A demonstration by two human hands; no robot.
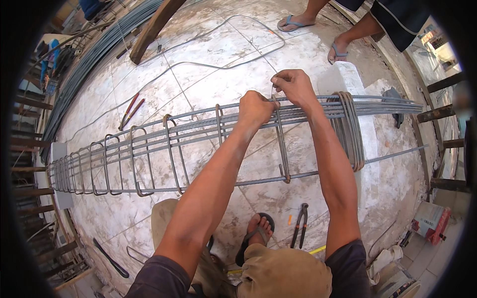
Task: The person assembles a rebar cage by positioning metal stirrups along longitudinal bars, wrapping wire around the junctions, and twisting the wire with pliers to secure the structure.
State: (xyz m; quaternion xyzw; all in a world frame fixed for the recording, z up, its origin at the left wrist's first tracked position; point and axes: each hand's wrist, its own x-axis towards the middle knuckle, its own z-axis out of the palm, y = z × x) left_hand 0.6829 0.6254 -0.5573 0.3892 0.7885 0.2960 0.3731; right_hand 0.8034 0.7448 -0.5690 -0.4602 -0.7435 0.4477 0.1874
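The long rebar cage (pixel 198 124) lies across the white-stained floor in front of the person, its ends over a pale block (pixel 63 201) on the left and a white block (pixel 350 79) on the right. Both hands meet at the cage's far upper edge, right of its middle. The left hand (pixel 256 108) is curled nearly closed against the bars there; what its fingertips have hold of cannot be told. The right hand (pixel 294 85), just above the cage, has thumb and forefinger pinched together on a thin wire (pixel 272 90), other fingers bent. Directly below them, one stirrup (pixel 281 144) spans the cage. Judging by how things lie, the work is well along: left of the hands, stirrups stand spaced down to the cage's left end, though whether each is tied is too small to tell. Near the cage's right end, a bunch of stirrups (pixel 350 131) sits pressed together, not yet spread, so that stretch looks unfinished. Red-handled pliers (pixel 131 106) lie beyond the cage, dark-jawed pincers (pixel 303 213) on its near side.
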